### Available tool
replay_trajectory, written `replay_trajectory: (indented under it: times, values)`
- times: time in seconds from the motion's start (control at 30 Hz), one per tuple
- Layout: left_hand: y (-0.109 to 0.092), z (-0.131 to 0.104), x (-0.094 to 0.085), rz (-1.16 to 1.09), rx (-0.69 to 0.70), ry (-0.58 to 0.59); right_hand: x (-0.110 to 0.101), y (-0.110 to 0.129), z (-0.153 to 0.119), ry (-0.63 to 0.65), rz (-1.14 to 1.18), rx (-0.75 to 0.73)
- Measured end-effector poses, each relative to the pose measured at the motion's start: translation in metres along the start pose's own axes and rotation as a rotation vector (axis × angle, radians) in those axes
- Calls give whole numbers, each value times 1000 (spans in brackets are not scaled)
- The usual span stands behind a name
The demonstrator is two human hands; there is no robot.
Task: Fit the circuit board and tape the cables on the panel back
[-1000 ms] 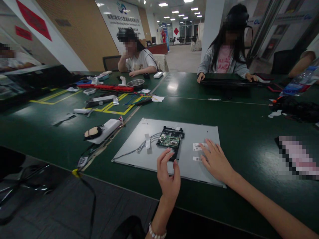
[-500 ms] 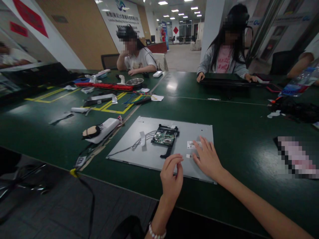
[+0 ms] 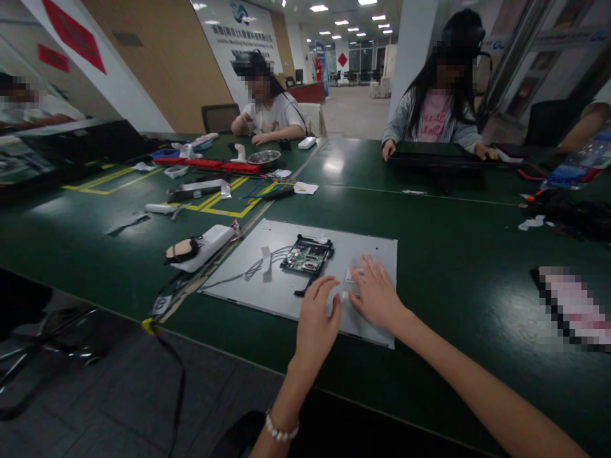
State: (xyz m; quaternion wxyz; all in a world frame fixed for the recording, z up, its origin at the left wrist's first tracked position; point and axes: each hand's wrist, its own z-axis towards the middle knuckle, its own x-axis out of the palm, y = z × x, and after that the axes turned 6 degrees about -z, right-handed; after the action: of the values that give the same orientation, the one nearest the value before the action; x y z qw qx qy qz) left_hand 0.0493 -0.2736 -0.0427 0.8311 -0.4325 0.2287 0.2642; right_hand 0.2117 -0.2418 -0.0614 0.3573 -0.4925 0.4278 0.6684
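A flat grey metal panel (image 3: 243, 284), like the back of a display, lies on the green table. On it sits a green circuit board (image 3: 305, 259) in a black plastic bracket, with grey cables (image 3: 258, 266) running left under a strip of tape. My right hand (image 3: 377, 296) is spread flat on the right part of the panel, partly over a white label (image 3: 352, 274). Over the panel's front edge is my left hand (image 3: 319, 318), fingers curved and thumb apart, nothing between them. Its fingertips are near the bracket's lower arm; contact cannot be made out.
Left of the panel lie a white device (image 3: 210, 247) with a round tan-and-black piece and a cable hanging off the edge. Further back are a metal bowl (image 3: 264, 158), red strips and loose parts. A phone (image 3: 573, 305) lies right. Two people sit opposite, one holding a black screen (image 3: 449, 160).
The panel has slid left on the table, closer to the white device, and my right hand has moved left with it. My left hand's thumb and fingers have parted.
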Motion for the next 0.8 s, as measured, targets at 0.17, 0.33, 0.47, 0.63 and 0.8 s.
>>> replay_trajectory:
  times: [0.17, 0.33, 0.47, 0.63, 0.8]
  values:
    - [48, 30, -5, 307, 1, 51, 7, 9, 14, -12, 25, 15]
    - [75, 48, -2, 494, -27, 239, 15, 12, 18, -26, 51, 28]
    - [95, 72, -4, 572, -45, 294, 16, 10, 18, -22, 70, 34]
    - [120, 102, -4, 609, -92, 282, 14, 9, 18, -14, 74, 28]
    - [129, 111, -3, 593, -117, 263, 15, 8, 19, -4, 72, 25]
